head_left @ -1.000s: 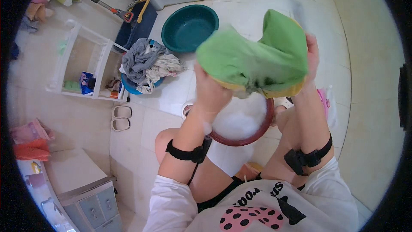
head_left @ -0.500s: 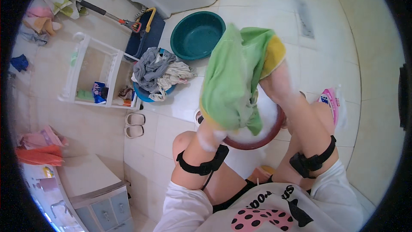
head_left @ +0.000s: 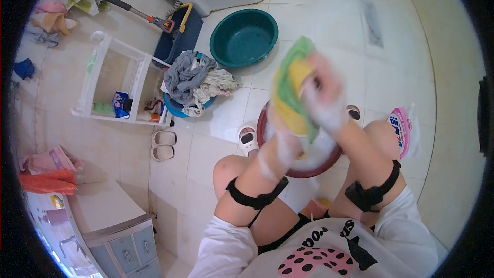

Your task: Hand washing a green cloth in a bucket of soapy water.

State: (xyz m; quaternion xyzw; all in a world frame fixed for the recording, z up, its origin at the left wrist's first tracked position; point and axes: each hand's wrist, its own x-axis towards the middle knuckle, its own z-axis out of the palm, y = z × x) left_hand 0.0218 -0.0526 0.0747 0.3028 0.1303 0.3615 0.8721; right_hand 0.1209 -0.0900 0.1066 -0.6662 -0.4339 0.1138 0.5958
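Observation:
A wet green and yellow cloth (head_left: 292,85) is bunched up between my two hands, over a dark red basin (head_left: 266,129) of white suds. My right hand (head_left: 325,85) is closed round its upper right part, foam on the wrist, the fingers blurred by motion. Lower down, my left hand (head_left: 286,141) grips the cloth from the near side, its fingers largely covered by the folds. Foam also streaks the left wrist. The basin stands on the floor between my feet.
Ahead is a dark green basin (head_left: 244,38). Left of it, a blue basin (head_left: 175,107) is heaped with grey and cream laundry (head_left: 191,78), near a white shelf rack (head_left: 136,85) and beige slippers (head_left: 163,145). A pink and white detergent bag (head_left: 399,131) stands by my right knee.
The cloth, spread wide and mostly green before, is now gathered into a narrow bundle showing more yellow. My hands have come closer together, and the view has shifted slightly.

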